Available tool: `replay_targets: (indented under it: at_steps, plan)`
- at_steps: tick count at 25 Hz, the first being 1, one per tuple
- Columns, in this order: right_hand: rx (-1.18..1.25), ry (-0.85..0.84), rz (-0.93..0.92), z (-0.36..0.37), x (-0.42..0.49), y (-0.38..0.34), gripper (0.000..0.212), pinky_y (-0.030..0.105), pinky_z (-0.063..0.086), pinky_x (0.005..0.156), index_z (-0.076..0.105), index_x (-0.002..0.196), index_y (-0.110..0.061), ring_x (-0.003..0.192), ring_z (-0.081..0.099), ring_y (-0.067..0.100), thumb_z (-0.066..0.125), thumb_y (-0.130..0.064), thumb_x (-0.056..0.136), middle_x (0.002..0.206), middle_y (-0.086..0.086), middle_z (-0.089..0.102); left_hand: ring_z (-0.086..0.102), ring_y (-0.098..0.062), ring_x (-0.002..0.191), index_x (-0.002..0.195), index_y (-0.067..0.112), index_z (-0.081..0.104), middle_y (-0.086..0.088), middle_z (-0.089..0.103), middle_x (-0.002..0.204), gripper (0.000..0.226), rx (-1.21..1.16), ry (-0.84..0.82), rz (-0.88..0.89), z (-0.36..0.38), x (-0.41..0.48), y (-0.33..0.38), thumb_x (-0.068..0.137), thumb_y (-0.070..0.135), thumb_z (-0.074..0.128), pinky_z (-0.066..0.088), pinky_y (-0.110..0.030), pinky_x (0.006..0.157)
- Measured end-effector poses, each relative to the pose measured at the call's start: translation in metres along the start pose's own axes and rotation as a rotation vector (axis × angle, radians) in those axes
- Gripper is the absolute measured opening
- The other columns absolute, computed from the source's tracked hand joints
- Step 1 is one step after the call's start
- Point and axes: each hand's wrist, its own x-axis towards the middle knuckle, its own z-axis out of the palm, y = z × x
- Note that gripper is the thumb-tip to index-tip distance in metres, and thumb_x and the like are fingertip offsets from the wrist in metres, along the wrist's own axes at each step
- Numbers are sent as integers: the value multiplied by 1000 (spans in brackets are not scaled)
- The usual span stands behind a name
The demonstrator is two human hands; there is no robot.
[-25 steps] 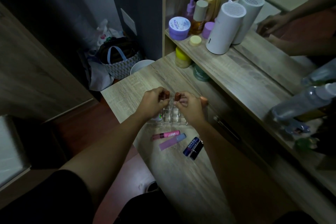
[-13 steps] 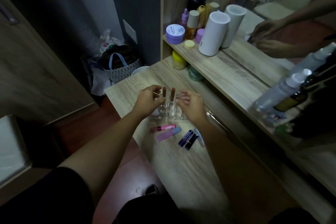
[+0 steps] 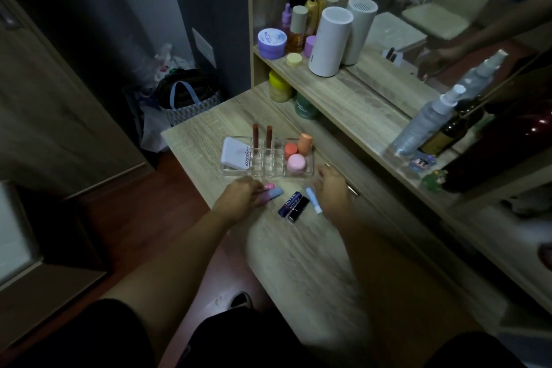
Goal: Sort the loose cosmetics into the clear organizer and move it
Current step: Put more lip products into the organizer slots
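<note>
Both hands are coming back from the clear organizer (image 3: 266,155) toward the desk's near edge; the left hand (image 3: 239,199) is closing over the pink and lilac tubes (image 3: 270,192), the right hand (image 3: 333,190) reaching beside the pale blue stick (image 3: 313,200).

The wooden vanity desk (image 3: 298,254) bore a clear organizer (image 3: 254,172), two Nivea lip balms (image 3: 294,205), and a pale-blue tube (image 3: 313,204).

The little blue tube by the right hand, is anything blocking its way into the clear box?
Nothing visible does. The blue tube lies on bare desk just in front of the clear organizer, whose front middle slots look empty.
</note>
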Motion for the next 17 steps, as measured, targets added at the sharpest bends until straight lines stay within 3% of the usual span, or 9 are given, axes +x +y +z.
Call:
replay_targets:
  at_steps: [2,5,10,15,17]
  plan:
    - [-184,-84,11,0,0,19,38,34,38,102,49,128,2,119,51,30,50,-2,90,129,19,55,59,-32,101,123,10,60,-18,63,110,36,112,-47,2,12,-6,-1,91,27,57,44,-33,85]
    - [-222,-113,104,-5,8,31,42,30,37,100,42,134,-4,121,49,26,46,-6,93,133,15,50,55,-33,111,127,7,55,-19,60,123,40,99,-45,-48,22,-10,-1,89,22,58,44,-34,94]
    - [-329,-97,57,-8,22,39,33,31,38,99,48,127,-4,119,48,25,43,-12,95,130,14,51,58,-32,105,111,6,57,-18,61,118,34,100,-76,-114,28,-6,7,87,28,62,45,-35,85]
    - [-405,-78,25,-9,25,43,33,33,44,95,49,123,-5,111,54,28,53,-11,91,123,17,54,58,-33,105,119,9,55,-18,60,120,41,61,-25,-123,34,1,10,84,26,66,45,-32,86]
    - [-419,-72,18,-10,22,44,35,35,46,94,48,123,-6,112,53,30,56,-8,89,123,17,54,61,-31,102,113,9,56,-15,65,115,35,13,-11,-143,37,1,11,83,23,67,44,-29,80]
